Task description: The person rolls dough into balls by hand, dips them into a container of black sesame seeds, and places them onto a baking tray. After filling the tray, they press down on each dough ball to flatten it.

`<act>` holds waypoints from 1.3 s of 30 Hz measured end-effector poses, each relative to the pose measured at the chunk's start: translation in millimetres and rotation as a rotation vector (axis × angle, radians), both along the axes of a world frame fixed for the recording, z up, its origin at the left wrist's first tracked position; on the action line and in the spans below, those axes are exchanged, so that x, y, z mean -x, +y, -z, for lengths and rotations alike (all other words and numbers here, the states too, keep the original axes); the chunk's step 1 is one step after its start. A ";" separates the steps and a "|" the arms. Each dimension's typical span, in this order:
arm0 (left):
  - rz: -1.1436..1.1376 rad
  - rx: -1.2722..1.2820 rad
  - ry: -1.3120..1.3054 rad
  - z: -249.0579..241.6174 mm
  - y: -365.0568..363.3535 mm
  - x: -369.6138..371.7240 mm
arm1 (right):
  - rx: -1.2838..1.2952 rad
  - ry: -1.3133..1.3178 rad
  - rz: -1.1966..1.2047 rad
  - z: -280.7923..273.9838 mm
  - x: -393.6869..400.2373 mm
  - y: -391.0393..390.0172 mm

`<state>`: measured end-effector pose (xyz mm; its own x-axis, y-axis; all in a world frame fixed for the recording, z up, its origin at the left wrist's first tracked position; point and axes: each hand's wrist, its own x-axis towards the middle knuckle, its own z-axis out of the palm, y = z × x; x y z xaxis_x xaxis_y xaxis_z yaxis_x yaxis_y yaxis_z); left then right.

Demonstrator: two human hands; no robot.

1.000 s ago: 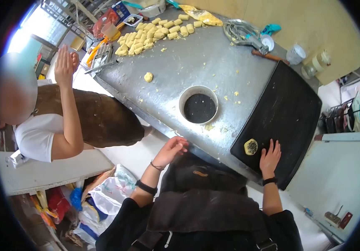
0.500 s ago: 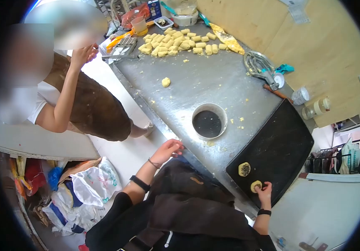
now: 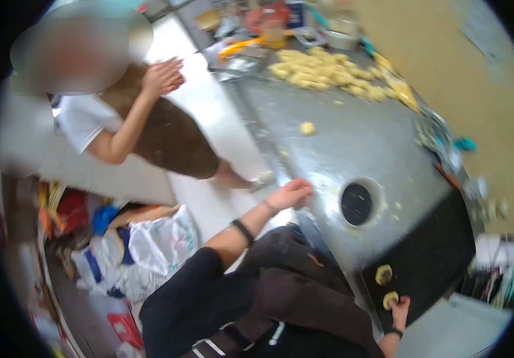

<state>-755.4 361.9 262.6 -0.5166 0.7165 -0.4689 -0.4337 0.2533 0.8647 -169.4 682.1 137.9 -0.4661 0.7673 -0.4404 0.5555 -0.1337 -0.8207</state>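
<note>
My right hand [image 3: 399,309] rests on the black baking tray [image 3: 436,256], its fingertips touching a flattened yellow dough piece with a dark centre [image 3: 390,299]. A second such dough piece [image 3: 383,274] lies just beyond it on the tray. My left hand [image 3: 293,194] sits loosely curled at the near edge of the steel table [image 3: 352,143], holding nothing that I can see. A white bowl of dark filling [image 3: 358,203] stands on the table between my hands. The picture is blurred.
A pile of yellow dough lumps [image 3: 328,71] lies at the table's far end, with one stray lump [image 3: 308,127] nearer. A person in a brown apron [image 3: 167,137] stands left of the table, a hand raised. Bags [image 3: 155,244] lie on the floor.
The view has swung left and down. My right hand stays at the near dough piece on the tray. My left hand stays at the table edge. The other person's hand has lowered slightly.
</note>
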 end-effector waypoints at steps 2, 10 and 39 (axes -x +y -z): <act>-0.048 -0.042 0.341 40.3 11.6 33.1 | 0.000 -0.072 -0.021 -4.5 -2.7 5.0; 0.059 0.381 1.432 45.6 81.6 163.9 | -0.315 -0.095 0.262 -35.6 -0.3 19.0; -0.282 0.350 1.541 99.7 240.2 369.1 | -0.395 -0.020 0.572 -214.2 242.6 -81.9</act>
<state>-1124.5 602.1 162.9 -0.7201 0.4955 0.4858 0.6895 0.5898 0.4205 -412.0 600.2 352.1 0.0645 0.9945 -0.0821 0.5020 -0.1034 -0.8587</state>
